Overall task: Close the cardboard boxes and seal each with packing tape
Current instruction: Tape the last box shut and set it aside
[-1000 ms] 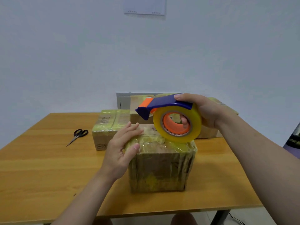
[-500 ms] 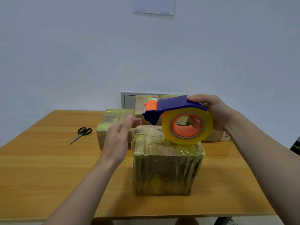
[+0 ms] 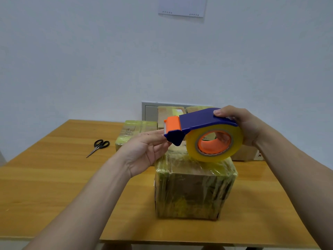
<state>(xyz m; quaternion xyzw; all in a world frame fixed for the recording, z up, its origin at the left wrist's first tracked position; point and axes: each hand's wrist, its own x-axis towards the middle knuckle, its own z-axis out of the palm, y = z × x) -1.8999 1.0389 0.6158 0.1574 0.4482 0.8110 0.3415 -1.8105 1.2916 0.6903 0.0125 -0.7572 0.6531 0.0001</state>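
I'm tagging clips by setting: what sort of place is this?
Probably a plain office or packing room: a wooden table against a white wall, taped cardboard boxes, a tape dispenser.

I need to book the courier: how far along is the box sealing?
Done: the near box is closed and heavily taped, and the left box behind looks taped too. In hand: the right hand holds the tape dispenser over it, left hand at its cutter end. Left: the rear boxes are partly hidden, so unclear.

Left hand (image 3: 146, 150) raised, fingers (image 3: 154, 137) straight, right hand (image 3: 241, 123) gripping tape dispenser (image 3: 198, 121)
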